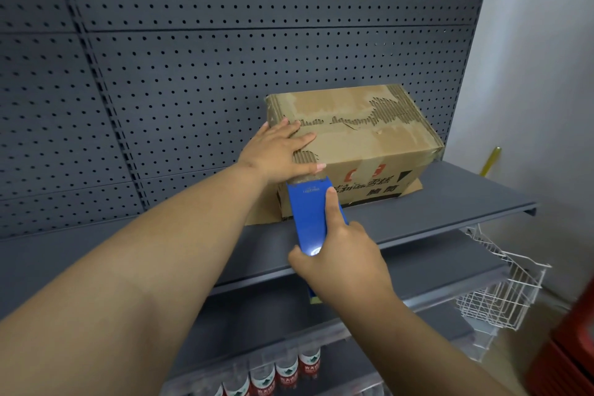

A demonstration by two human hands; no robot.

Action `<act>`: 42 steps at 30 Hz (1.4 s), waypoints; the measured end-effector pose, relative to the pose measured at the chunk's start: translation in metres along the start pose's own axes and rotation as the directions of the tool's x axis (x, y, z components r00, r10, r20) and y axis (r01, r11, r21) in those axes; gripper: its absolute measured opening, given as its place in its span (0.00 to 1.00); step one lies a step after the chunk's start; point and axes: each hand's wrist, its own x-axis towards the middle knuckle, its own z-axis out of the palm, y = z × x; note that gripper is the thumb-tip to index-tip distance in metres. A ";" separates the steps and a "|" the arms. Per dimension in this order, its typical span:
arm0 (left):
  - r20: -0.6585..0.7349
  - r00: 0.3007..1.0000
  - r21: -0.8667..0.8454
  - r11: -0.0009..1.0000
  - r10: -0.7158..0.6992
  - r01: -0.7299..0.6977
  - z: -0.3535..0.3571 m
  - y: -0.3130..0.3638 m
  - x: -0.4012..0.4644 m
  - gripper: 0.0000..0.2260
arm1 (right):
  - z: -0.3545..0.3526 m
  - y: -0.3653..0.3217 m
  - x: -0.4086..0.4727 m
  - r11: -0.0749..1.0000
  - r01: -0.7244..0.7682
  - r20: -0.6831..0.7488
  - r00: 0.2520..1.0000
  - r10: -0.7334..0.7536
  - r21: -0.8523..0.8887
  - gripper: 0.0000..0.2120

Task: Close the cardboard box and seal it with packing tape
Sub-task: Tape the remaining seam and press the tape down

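Cardboard box (pixel 369 145), torn corrugated top, left hand (pixel 279 148) flat, right hand (pixel 340 254) gripping blue tape dispenser (pixel 310 212)

Pegboard (pixel 225 74) backs the cardboard box (pixel 369 145); bare shelf (pixel 450 202) lies open beside it.

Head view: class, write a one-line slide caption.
Left hand presses the cardboard box shut; right hand holds the blue tape dispenser.

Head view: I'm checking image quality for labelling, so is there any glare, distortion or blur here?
Head view: a white glare spot sits on the blue tape dispenser near the right hand; wide-angle distortion bends the pegboard lines; the red object at the right edge is blurred.
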 end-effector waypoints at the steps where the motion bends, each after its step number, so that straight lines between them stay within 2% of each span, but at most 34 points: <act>1: 0.000 1.000 0.000 1.000 -0.001 0.001 -0.001 0.000 0.000 0.35 | -0.001 0.000 -0.001 1.000 -0.001 0.006 1.000 0.001 -0.004 0.43; 12: -0.020 1.000 0.021 1.000 0.014 -0.013 0.001 0.002 0.000 0.34 | -0.012 -0.010 0.040 0.997 -0.021 0.068 0.997 0.025 -0.068 0.44; 15: -0.037 0.999 0.011 1.000 0.021 -0.021 0.004 0.001 -0.001 0.34 | -0.013 -0.015 0.045 0.999 -0.023 0.083 0.996 0.026 -0.035 0.43; 29: -0.047 0.998 0.090 0.995 0.051 -0.046 0.006 0.005 -0.001 0.33 | -0.038 -0.018 0.060 0.989 0.066 0.128 0.991 -0.049 -0.135 0.19; 38: -0.053 0.996 0.092 0.994 0.065 -0.060 0.007 0.006 -0.002 0.34 | -0.045 -0.014 0.059 0.987 0.069 0.113 0.992 -0.053 -0.145 0.17; 40: -0.057 0.996 0.088 0.994 0.062 -0.057 0.006 0.006 -0.001 0.34 | -0.040 -0.018 0.058 0.982 0.076 0.100 0.993 -0.060 -0.171 0.20; 42: -0.050 0.997 0.091 0.994 0.063 -0.059 0.005 0.004 -0.001 0.34 | -0.023 -0.018 0.055 0.973 0.078 0.196 0.980 -0.034 -0.216 0.22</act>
